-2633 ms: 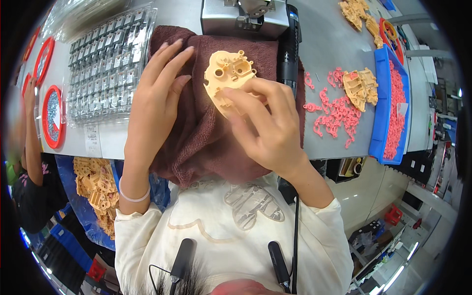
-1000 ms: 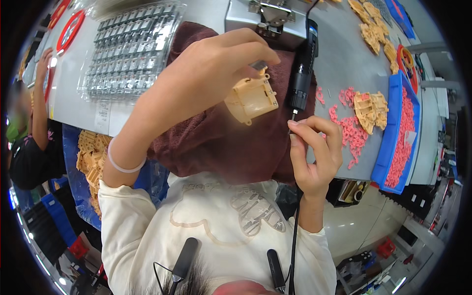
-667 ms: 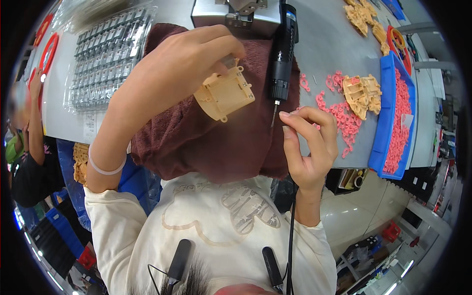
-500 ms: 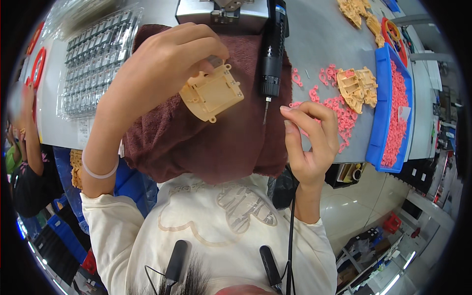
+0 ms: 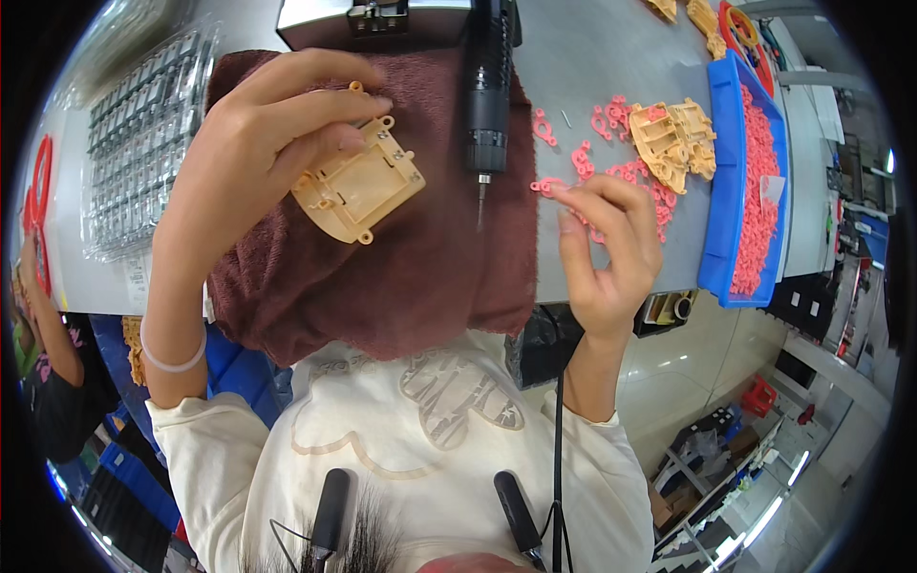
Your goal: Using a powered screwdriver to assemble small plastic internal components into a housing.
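My left hand (image 5: 253,143) grips a pale yellow plastic housing (image 5: 361,191) by its upper left edge. The part is tilted above a brown towel (image 5: 382,296), its recessed side showing. To the right, my right hand (image 5: 616,253) is raised with thumb and forefinger apart and nothing visible between them. Its forefinger tip is close to small pink plastic pieces (image 5: 580,160) scattered on the grey table; whether it touches one I cannot tell. Between the hands, a black electric screwdriver (image 5: 488,124) points its thin bit toward me.
Another yellow housing (image 5: 673,143) lies beside the pink pieces. A blue bin (image 5: 723,201) of pink pieces stands at the right edge. On the left are clear trays (image 5: 143,143) of small metallic parts. A metal device (image 5: 373,24) is at the back. A person's arm (image 5: 48,325) shows far left.
The view has shifted, so the bench appears farther left. My left hand's fingers have straightened somewhat on the housing. My right hand is now nearer the pink pieces.
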A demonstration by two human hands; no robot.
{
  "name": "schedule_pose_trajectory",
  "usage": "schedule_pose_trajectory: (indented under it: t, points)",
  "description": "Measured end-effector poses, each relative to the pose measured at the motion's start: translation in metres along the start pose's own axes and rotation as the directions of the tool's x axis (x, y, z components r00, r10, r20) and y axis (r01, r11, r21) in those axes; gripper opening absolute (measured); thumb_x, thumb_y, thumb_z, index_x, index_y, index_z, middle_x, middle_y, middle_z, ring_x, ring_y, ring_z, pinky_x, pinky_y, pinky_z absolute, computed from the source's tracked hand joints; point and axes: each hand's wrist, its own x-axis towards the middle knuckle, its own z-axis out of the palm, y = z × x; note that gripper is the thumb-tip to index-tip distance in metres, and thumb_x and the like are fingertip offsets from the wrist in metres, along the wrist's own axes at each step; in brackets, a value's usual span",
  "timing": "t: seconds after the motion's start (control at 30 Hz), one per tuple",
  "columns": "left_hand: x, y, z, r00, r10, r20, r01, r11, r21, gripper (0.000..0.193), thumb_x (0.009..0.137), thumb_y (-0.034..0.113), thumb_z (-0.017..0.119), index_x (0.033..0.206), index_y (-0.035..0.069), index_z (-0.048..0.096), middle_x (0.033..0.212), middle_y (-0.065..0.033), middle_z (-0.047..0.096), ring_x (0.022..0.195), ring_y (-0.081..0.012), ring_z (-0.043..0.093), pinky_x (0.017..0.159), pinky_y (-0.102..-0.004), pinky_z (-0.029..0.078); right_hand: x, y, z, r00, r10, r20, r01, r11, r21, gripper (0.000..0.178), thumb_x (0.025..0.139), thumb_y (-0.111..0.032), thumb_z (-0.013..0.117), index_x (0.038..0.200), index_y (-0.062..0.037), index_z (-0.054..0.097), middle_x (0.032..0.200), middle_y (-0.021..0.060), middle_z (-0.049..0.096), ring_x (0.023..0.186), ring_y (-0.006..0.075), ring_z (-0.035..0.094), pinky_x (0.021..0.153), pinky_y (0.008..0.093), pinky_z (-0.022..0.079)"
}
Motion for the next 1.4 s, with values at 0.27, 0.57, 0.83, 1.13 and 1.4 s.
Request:
schedule_pose_trajectory:
  t: [0.27, 0.57, 0.83, 1.13, 1.4]
  points:
    - [-0.019, 0.032, 0.024, 0.982, -0.168, -0.09, 0.178, 0.976, 0.122, 0.086, 0.061, 0.023, 0.086, 0.139, 0.011, 0.052, 0.144, -0.0128, 0.049, 0.127, -0.0366, 0.051, 0.106, -0.0436, 0.042, 0.014, 0.038, -0.029, 0.976, 0.213, -0.053, -0.219, 0.947, -0.234, 0.022, 0.077, 0.005, 0.068, 0.098, -0.0031, 0.071, 0.094, 0.0097, 0.064, 0.089, 0.026, 0.062, 0.077, 0.0353, 0.049]
    - [-0.004, -0.001, 0.019, 0.997, -0.012, -0.081, 0.005, 0.997, -0.083, 0.086, 0.058, 0.012, 0.085, 0.138, 0.014, 0.053, 0.141, -0.0104, 0.048, 0.122, -0.0323, 0.054, 0.101, -0.0423, 0.047, 0.038, 0.043, 0.009, 0.924, 0.306, 0.229, -0.275, 0.948, -0.158, 0.017, 0.082, -0.012, 0.07, 0.098, -0.006, 0.07, 0.093, 0.0093, 0.064, 0.092, 0.0276, 0.062, 0.078, 0.0366, 0.049]
    - [0.003, -0.023, 0.016, 0.995, 0.078, 0.063, -0.062, 0.975, -0.214, 0.087, 0.062, 0.024, 0.085, 0.141, 0.013, 0.05, 0.142, -0.01, 0.044, 0.125, -0.0324, 0.051, 0.103, -0.0418, 0.046, 0.042, 0.053, 0.028, 0.939, 0.058, 0.34, 0.088, 0.913, -0.398, 0.009, 0.082, -0.011, 0.069, 0.086, -0.0037, 0.065, 0.086, 0.0088, 0.059, 0.085, 0.028, 0.059, 0.076, 0.0408, 0.049]
    - [0.002, -0.028, 0.021, 0.988, 0.135, 0.071, -0.117, 0.971, -0.208, 0.086, 0.063, 0.032, 0.084, 0.139, 0.012, 0.051, 0.143, -0.0149, 0.043, 0.126, -0.0348, 0.05, 0.105, -0.043, 0.044, 0.04, 0.045, 0.027, 0.941, 0.113, 0.318, 0.017, 0.925, -0.379, 0.01, 0.082, -0.009, 0.067, 0.089, -0.0049, 0.062, 0.089, 0.0077, 0.058, 0.086, 0.0281, 0.057, 0.075, 0.0411, 0.048]
    - [0.001, -0.032, 0.025, 0.991, 0.112, 0.07, -0.089, 0.96, -0.266, 0.081, 0.063, 0.029, 0.083, 0.136, 0.008, 0.054, 0.142, -0.0153, 0.044, 0.131, -0.0349, 0.047, 0.107, -0.0448, 0.041, 0.061, 0.035, 0.015, 0.94, 0.189, 0.284, -0.133, 0.97, -0.206, 0.007, 0.086, -0.004, 0.064, 0.091, -0.0021, 0.06, 0.083, 0.0072, 0.064, 0.077, 0.023, 0.064, 0.069, 0.0342, 0.051]
